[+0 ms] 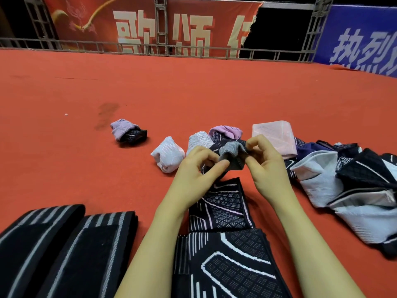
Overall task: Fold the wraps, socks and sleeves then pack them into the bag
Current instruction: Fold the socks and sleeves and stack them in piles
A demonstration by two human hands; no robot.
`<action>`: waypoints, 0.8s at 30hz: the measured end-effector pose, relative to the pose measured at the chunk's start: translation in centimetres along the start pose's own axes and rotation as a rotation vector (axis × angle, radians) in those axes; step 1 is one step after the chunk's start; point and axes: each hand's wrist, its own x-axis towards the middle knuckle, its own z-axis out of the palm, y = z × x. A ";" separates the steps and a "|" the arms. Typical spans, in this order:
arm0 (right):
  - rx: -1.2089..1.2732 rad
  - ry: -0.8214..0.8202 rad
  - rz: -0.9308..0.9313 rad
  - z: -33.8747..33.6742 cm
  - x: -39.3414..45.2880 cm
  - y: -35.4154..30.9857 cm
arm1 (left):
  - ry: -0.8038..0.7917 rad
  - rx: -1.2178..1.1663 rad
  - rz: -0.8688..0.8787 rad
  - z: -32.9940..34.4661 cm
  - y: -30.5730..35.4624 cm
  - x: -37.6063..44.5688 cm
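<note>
My left hand [197, 168] and my right hand [266, 166] both pinch a grey and black sock [233, 155] just above the red carpet. Behind it lie rolled sock bundles: a lilac and black one [126, 132], a white one [168, 154], another white one [199, 140] and a pink and black one [225, 132]. A folded pale pink bag [275, 134] lies past my right hand. Two folded black wraps with grey stripes [64, 244] lie at the lower left. Black patterned sleeves [221, 209] lie flat between my forearms.
A loose pile of white, black and navy garments [352, 186] spreads at the right. The red carpet [150, 87] runs back to a metal truss rail [159, 48] with red and blue banners behind it.
</note>
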 end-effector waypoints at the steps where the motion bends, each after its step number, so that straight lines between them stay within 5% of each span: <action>1: 0.001 -0.011 -0.009 0.0 0.0 -0.2 | 0.009 -0.042 -0.032 -0.1 0.0 0.1; 7: 0.013 -0.090 -0.045 -0.2 0.1 -0.4 | -0.024 -0.161 -0.068 -0.5 0.5 0.0; 12: 0.022 -0.098 -0.039 -0.3 0.0 -0.7 | -0.047 0.031 0.003 -0.4 0.0 0.3; 19: -0.034 0.035 0.046 -0.4 0.0 -1.0 | 0.216 -0.031 -0.026 -0.6 -0.5 0.5; 24: 0.271 -0.323 0.227 -1.5 -0.2 -1.5 | 0.429 -0.051 -0.134 -1.4 -0.3 0.6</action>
